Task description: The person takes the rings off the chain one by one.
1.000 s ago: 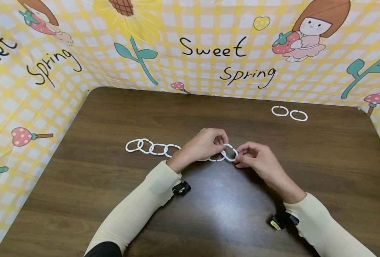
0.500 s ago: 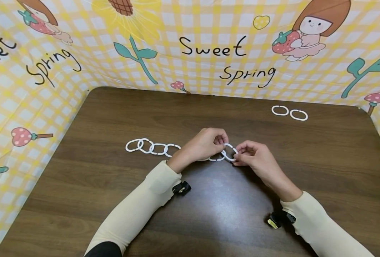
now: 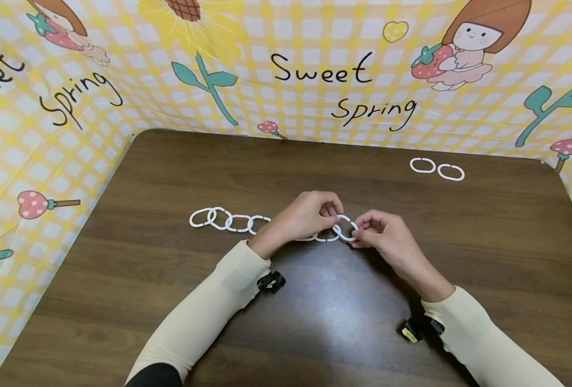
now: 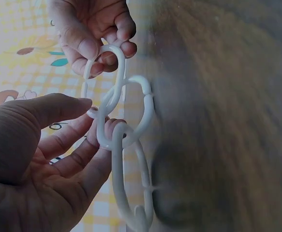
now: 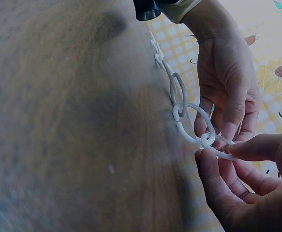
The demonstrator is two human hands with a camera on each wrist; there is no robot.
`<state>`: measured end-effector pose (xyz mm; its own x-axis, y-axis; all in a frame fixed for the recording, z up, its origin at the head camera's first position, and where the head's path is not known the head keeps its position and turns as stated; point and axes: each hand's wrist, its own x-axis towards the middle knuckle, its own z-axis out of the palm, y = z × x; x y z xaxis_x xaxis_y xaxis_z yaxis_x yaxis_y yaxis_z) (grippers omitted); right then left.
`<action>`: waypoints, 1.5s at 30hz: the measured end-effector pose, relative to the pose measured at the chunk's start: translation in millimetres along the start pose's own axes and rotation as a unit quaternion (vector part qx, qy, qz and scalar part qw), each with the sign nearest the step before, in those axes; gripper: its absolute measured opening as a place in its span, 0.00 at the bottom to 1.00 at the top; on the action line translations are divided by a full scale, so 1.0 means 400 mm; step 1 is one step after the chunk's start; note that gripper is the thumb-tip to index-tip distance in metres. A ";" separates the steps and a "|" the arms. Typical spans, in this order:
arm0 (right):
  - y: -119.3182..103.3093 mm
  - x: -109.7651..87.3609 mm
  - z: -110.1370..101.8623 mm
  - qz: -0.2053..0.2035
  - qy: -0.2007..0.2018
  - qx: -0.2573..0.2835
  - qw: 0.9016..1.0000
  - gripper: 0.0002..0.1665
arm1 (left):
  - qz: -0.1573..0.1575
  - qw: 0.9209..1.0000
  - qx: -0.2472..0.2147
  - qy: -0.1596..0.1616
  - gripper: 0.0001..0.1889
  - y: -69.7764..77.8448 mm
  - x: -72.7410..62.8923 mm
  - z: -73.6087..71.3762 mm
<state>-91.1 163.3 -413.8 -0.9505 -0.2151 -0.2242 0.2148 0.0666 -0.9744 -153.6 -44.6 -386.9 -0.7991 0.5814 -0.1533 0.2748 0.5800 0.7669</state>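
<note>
A chain of several white plastic links (image 3: 240, 230) lies across the table, its middle hidden under my left hand (image 3: 302, 217). At the chain's right end, an oval end link (image 4: 120, 70) is tilted up and passes through the neighbouring link (image 4: 150, 113). My left thumb and fingers pinch the left side of this end link. From the right, my right hand (image 3: 391, 236) pinches its opposite side between thumb and fingertips. The right wrist view shows both hands close together at the link, with the rest of the chain trailing away.
Two loose white links, a left one (image 3: 423, 172) and a right one (image 3: 451, 179), lie at the back right of the brown wooden table (image 3: 121, 290). A yellow checked cloth (image 3: 315, 27) hangs behind the table and along its left side.
My right hand has shifted slightly left and its fingertips have closed in on the end link. My left hand and the chain stay nearly where they were.
</note>
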 end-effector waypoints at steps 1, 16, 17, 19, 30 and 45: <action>0.000 0.000 0.000 0.000 0.000 0.000 1.000 0.11 | 0.000 1.000 -0.003 0.000 0.04 -0.001 -0.001 -0.002; -0.003 0.000 -0.001 0.000 0.000 -0.004 1.000 0.11 | -0.011 1.000 0.007 0.009 0.06 -0.039 -0.034 -0.035; -0.003 0.000 -0.001 0.000 0.000 -0.004 1.000 0.11 | -0.011 1.000 0.008 0.009 0.06 -0.042 -0.036 -0.037; -0.003 0.000 -0.001 0.002 0.001 -0.003 1.000 0.11 | -0.007 1.000 0.011 0.010 0.06 -0.047 -0.040 -0.038; -0.004 -0.001 -0.001 0.001 0.002 0.004 1.000 0.11 | -0.010 1.000 0.006 -0.004 0.05 -0.049 -0.054 -0.039; -0.005 -0.004 -0.007 0.002 0.006 0.009 1.000 0.10 | -0.006 1.000 0.026 -0.009 0.02 -0.037 -0.047 -0.021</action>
<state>-90.5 166.2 -411.5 -0.9521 -0.2032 -0.2286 0.2232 0.0493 -0.9735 -147.2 -68.9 -390.0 -0.7933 0.5836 -0.1738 0.2927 0.6157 0.7316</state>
